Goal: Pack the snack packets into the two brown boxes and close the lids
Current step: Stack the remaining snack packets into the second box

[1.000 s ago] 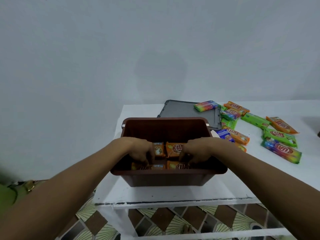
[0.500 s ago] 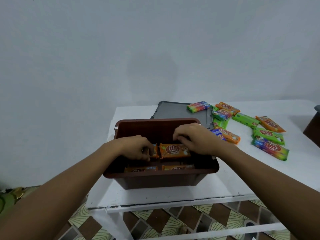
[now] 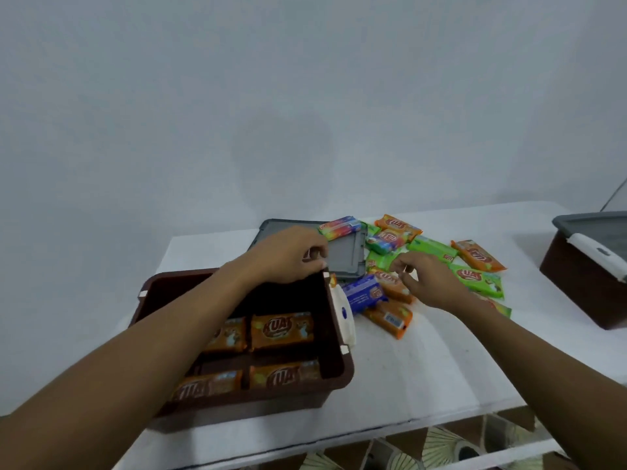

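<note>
Brown box (image 3: 271,400) holds orange pkts (image 3: 281,330). L hand (image 3: 288,256) at its far-R corner, grip curled, hold unclear. R hand (image 3: 424,279) right of box, above loose pkts (image 3: 475,276), grip slack, empty.

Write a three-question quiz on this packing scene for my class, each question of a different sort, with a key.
1. True or false: the brown box at the right edge has its lid off.
2. How many orange packets show inside the open brown box? A two, B four, C six.
3. Which hand is over the loose packets on the table?
Key: 1 false, a grey lid covers it. 2 B. 3 the right hand.
</note>
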Motion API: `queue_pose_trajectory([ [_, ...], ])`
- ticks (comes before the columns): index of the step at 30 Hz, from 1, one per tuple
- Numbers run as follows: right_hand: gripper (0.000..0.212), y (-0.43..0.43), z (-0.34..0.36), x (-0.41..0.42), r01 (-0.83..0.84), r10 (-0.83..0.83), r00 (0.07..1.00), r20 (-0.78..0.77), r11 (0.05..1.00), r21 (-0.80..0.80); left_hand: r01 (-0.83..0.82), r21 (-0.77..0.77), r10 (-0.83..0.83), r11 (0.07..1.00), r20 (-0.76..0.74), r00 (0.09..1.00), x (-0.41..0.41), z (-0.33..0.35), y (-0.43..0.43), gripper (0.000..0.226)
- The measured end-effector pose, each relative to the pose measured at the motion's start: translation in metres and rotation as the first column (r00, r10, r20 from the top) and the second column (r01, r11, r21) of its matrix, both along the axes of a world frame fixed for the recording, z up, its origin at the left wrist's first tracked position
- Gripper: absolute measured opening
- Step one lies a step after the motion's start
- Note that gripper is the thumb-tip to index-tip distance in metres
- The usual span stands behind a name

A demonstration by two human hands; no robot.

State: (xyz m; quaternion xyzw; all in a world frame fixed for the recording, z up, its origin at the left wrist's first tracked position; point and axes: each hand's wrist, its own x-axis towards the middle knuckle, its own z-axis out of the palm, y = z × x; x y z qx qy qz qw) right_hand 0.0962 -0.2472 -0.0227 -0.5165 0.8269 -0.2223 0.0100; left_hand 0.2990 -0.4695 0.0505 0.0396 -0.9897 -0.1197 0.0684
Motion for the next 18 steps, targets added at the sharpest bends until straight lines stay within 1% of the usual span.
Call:
queue_pose_trajectory([
  [2,0.013,0.002,-0.003,-0.025,0.009,-0.01,1.0,0.003,0.999,0.034,-0.001,-0.041,0.002,0.999,0.024,1.0,-0.028,-0.002,0.0,0.021],
  [4,0.018,0.001,-0.005,-0.053,0.03,-0.03,1.0,0.003,0.997,0.076,-0.016,-0.108,0.027,0.994,0.1,0.995,-0.06,-0.005,-0.001,0.027],
  [8,0.026,-0.014,-0.012,-0.102,0.089,-0.099,0.993,0.068,0.987,0.131,-0.093,-0.247,0.159,0.965,0.262,0.952,-0.124,-0.015,-0.014,0.036],
  [10,0.034,-0.024,-0.014,-0.122,0.125,-0.143,0.985,0.097,0.978,0.169,-0.149,-0.244,0.221,0.958,0.304,0.927,-0.152,-0.027,-0.023,0.042],
  [12,0.042,-0.035,-0.015,-0.134,0.138,-0.168,0.976,0.137,0.969,0.203,-0.205,-0.225,0.273,0.953,0.333,0.903,-0.175,-0.04,-0.031,0.053],
  [15,0.041,-0.054,-0.02,-0.142,0.091,-0.128,0.978,0.166,0.972,0.215,-0.293,-0.235,0.362,0.927,0.355,0.862,-0.204,-0.059,-0.037,0.068],
  [18,0.039,-0.066,-0.025,-0.14,0.092,-0.133,0.98,0.15,0.963,0.253,-0.363,-0.247,0.434,0.899,0.372,0.821,-0.22,-0.074,-0.039,0.071],
])
